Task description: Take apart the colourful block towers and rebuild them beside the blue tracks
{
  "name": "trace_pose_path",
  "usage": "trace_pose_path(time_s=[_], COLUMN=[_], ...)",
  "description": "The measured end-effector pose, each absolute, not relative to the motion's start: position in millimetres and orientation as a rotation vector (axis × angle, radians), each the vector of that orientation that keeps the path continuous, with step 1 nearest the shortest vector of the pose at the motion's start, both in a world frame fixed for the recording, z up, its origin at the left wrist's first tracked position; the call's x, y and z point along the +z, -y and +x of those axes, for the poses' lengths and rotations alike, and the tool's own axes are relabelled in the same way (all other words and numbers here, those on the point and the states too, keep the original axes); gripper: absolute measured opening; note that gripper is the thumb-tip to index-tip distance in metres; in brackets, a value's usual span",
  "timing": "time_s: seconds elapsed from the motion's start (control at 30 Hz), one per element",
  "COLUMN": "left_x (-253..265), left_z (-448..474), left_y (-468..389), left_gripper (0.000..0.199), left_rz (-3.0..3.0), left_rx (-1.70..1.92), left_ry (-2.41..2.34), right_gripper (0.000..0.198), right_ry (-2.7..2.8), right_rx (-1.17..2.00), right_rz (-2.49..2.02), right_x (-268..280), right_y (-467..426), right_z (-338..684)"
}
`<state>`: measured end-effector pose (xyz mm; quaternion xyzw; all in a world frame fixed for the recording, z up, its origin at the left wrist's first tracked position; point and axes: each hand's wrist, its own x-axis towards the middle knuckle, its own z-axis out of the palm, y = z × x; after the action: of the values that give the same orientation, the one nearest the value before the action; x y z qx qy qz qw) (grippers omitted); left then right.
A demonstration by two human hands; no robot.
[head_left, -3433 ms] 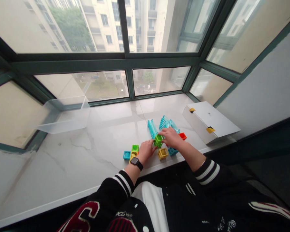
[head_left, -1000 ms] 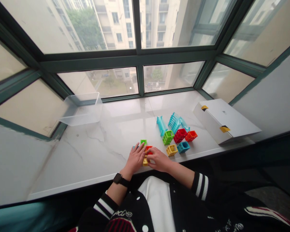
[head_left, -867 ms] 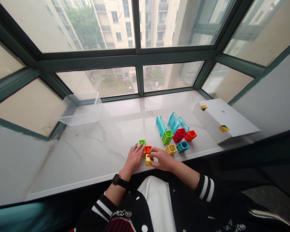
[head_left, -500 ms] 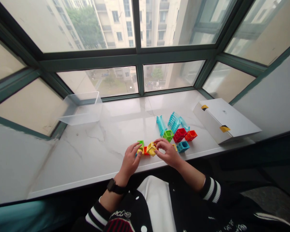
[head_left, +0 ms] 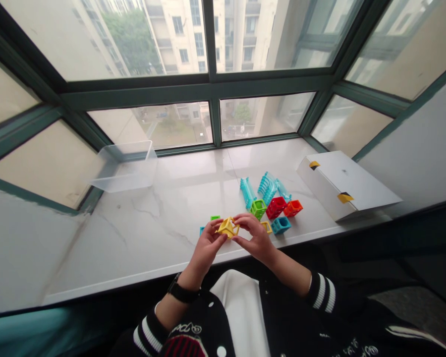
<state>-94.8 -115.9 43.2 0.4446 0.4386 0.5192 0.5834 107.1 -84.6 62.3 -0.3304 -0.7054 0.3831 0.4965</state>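
Observation:
Between my two hands is a yellow open-framed block (head_left: 227, 227), tilted above the sill's front part. My left hand (head_left: 207, 243) is closed on its left side, thumb below and fingers above. My right hand (head_left: 255, 239) pinches its right side with thumb and fingertips. Behind my left fingers a green block (head_left: 215, 217) and a bit of a blue block (head_left: 201, 230) peek out; the rest of them is hidden. Just right of my right hand lie another yellow block (head_left: 266, 227), partly covered, and a blue block (head_left: 281, 225).
Green (head_left: 257, 209), red (head_left: 276, 208) and orange (head_left: 293, 208) blocks sit behind. Beyond them lie translucent blue track pieces (head_left: 268, 187). A clear plastic bin (head_left: 128, 183) stands at left, a white box (head_left: 351, 183) at right. Windows (head_left: 260, 119) border the sill (head_left: 96, 238).
My left hand has come off the small blocks on the sill and closed on the yellow block. That block has shifted slightly left and turned in my fingers.

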Motion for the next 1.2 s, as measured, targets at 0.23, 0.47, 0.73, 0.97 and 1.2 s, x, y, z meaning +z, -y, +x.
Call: trace_pose_path(time_s=[0.23, 0.47, 0.73, 0.97, 1.2], left_x=[42, 45, 53, 49, 45], left_z=[-90, -85, -86, -87, -90], left_y=[122, 122, 126, 121, 121], left_gripper=[0.059, 0.052, 0.052, 0.051, 0.050], left_rz=[0.836, 0.794, 0.693, 0.919, 1.034], left_rx=[1.184, 1.166, 1.146, 1.216, 1.263], left_ry=[-0.882, -0.897, -0.824, -0.984, -1.018], right_gripper=[0.062, 0.053, 0.047, 0.042, 0.050], right_ry=[1.734, 1.778, 1.864, 1.935, 1.985], right_rx=[1.112, 1.014, 0.821, 0.646, 0.596], right_rz=[-0.781, -0.786, -0.742, -0.747, -0.754], right_x=[52, 62, 63, 64, 64], right_y=[80, 80, 82, 84, 82], right_z=[105, 107, 107, 106, 109])
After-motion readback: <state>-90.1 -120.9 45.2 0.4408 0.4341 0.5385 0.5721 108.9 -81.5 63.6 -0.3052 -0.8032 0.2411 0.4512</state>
